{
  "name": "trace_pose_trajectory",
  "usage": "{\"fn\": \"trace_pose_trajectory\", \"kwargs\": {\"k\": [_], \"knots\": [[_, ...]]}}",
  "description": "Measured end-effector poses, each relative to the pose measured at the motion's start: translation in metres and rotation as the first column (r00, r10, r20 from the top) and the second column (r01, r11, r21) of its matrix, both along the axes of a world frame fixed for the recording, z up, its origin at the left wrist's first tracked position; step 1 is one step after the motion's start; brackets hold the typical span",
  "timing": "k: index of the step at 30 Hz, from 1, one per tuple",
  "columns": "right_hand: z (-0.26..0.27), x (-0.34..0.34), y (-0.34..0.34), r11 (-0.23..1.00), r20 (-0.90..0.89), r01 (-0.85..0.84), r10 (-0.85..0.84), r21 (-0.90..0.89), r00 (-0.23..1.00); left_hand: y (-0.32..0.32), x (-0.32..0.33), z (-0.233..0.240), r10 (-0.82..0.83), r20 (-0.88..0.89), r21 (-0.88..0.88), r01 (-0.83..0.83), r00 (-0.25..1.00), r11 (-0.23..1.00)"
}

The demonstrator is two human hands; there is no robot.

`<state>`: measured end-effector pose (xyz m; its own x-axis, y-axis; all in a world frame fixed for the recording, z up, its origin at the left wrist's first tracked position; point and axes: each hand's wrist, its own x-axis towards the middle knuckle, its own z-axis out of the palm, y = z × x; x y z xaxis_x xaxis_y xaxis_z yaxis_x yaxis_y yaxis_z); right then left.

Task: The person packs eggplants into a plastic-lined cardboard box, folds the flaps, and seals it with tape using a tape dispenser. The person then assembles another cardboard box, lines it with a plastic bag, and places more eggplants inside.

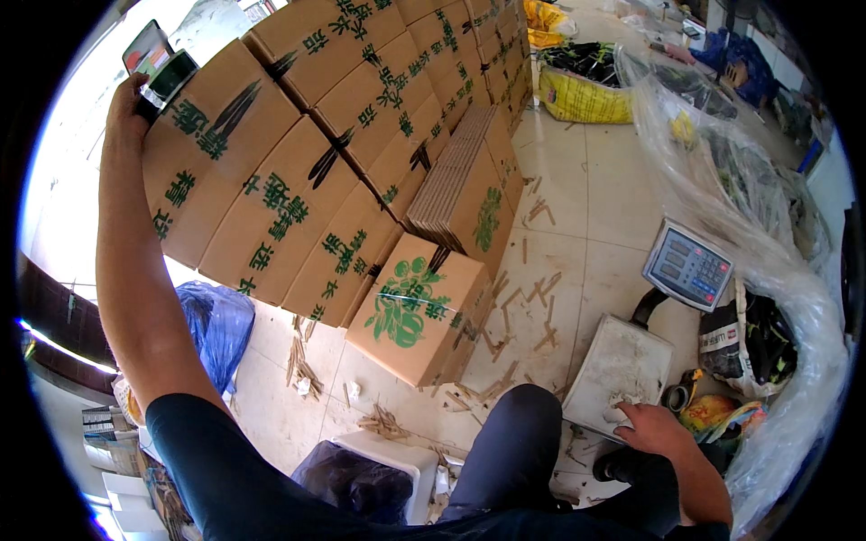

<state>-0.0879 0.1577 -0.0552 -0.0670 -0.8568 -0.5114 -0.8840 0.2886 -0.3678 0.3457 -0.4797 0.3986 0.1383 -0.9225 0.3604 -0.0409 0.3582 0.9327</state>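
My left hand [126, 101] is raised at the top corner of a stack of printed cardboard cartons [270, 203]. Its fingers are beside a phone [147, 49] with a lit screen and a green roll [172, 73], perhaps tape. Whether it grips either one, I cannot tell. Low on the right, my right hand [653, 429] is at the near edge of the dusty weighing platform [619, 372] of a digital scale, fingers apart with nothing in them. The scale's display and keypad head [687, 264] stands on a post behind the platform.
A single taped carton [413, 308] and flattened cartons [467, 182] stand before the stack. Eggplants fill a yellow sack [585, 95] and a bag [727, 341] by the scale. Around me are a lined white bin [426, 466], a tape roll [676, 397], plastic sheeting [805, 338] and floor scraps.
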Motion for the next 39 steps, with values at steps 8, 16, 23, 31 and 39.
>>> {"fn": "trace_pose_trajectory", "kwargs": {"k": [8, 16, 23, 31, 39], "knots": [[-0.007, -0.004, -0.004, 0.999, -0.011, -0.021, 0.021, -0.04, 1.0, 0.008, 0.006, 0.008, 0.065, -0.21, -0.051, -0.077, 0.975, 0.996], [0.0, 0.0, -0.005, 0.996, -0.022, -0.027, 0.025, -0.09, 0.999, 0.149, -0.107, -0.09, 0.555, 0.247, -0.938, 0.053, 0.794, 0.342], [0.019, 0.009, -0.012, 0.996, 0.017, -0.012, 0.013, -0.089, 1.0, 0.152, -0.249, -0.362, 0.027, 0.948, 0.12, 0.436, -0.316, 0.892], [0.028, 0.006, 0.008, 0.994, 0.001, 0.031, -0.031, -0.103, 1.0, 0.147, -0.289, -0.472, -0.102, 0.939, 0.157, 0.145, -0.329, 0.977], [0.025, 0.001, 0.02, 0.994, -0.019, 0.012, -0.014, -0.109, 1.0, 0.133, -0.302, -0.516, -0.161, 0.944, 0.201, 0.116, -0.287, 0.973]]}}
